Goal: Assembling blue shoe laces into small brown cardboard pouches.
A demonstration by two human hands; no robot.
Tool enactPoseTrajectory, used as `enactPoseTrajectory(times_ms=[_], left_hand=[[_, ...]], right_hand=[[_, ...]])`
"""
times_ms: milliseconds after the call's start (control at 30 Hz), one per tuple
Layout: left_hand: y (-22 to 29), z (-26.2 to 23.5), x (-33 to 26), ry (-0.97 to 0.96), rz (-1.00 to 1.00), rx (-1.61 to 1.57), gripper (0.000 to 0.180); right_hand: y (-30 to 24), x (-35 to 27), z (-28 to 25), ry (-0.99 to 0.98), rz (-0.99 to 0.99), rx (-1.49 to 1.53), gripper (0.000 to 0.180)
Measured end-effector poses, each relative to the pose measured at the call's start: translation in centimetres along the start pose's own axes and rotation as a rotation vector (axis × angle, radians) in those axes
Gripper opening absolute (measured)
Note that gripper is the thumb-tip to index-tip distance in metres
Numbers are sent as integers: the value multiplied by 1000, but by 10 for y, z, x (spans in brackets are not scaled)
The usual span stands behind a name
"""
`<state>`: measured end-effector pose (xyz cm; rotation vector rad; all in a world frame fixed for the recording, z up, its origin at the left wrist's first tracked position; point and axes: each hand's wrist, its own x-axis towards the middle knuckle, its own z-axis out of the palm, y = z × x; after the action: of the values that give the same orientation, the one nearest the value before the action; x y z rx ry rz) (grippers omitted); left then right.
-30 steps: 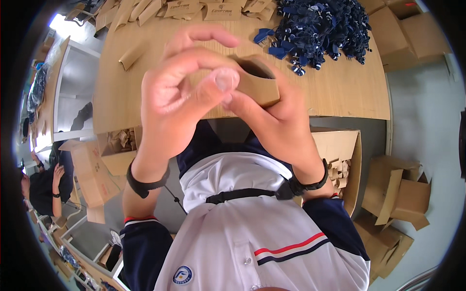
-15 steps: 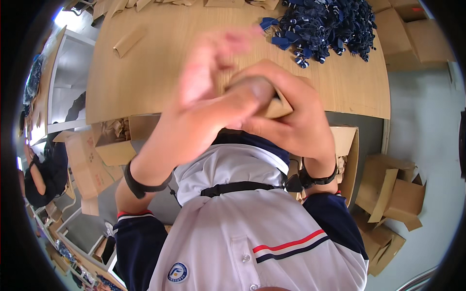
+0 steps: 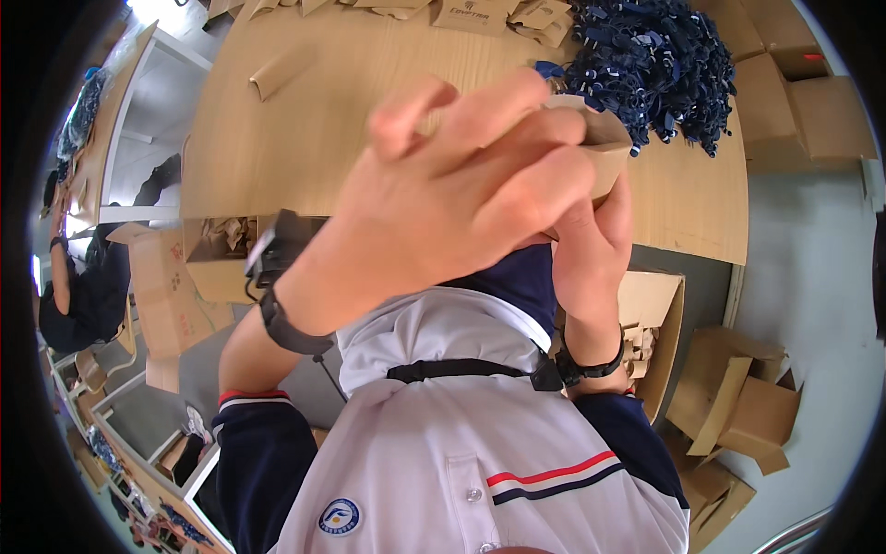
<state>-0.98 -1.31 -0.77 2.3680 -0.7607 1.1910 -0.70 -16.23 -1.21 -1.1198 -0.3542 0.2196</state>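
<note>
Both hands meet at a small brown box [image 3: 609,164] above the desk [image 3: 323,148].
The right hand [image 3: 591,263] has its grip closed around the box; the left hand [image 3: 443,208] curls its fingers against the open end, its grip's contents hidden. Beyond lies a dark blue pile [image 3: 660,78].

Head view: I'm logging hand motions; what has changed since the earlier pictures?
The left hand has moved right and turned, its back now toward the camera, partly covering the small open brown cardboard box. The box has shifted right, closer in view to the pile of small navy-blue items on the light wooden table. The right hand still holds the box; the pile stays put.
</note>
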Motion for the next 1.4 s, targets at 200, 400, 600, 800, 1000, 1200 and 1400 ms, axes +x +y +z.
enactPoseTrajectory(times_ms=[200,400,600,800,1000,1200,1400], left_hand=[[-26,-14,3,-118,230,290,58],[-33,-36,13,-354,61,-37,49],[-37,-39,20,-468,85,-103,33],[-31,-52,23,-614,59,-180,27],[-21,-35,8,-362,45,198,28],[-17,-23,-1,-170,125,392,30],[-20,-40,0,-285,91,-22,43]], right_hand=[[5,1,8,7,136,-262,45],[4,2,1,31,13,-371,45],[4,-4,-11,-73,31,-513,49],[6,-4,-8,-153,41,-683,61],[3,3,-3,-194,-9,-779,58],[2,7,-10,-234,-275,-893,52],[2,0,-16,-215,69,-532,41]])
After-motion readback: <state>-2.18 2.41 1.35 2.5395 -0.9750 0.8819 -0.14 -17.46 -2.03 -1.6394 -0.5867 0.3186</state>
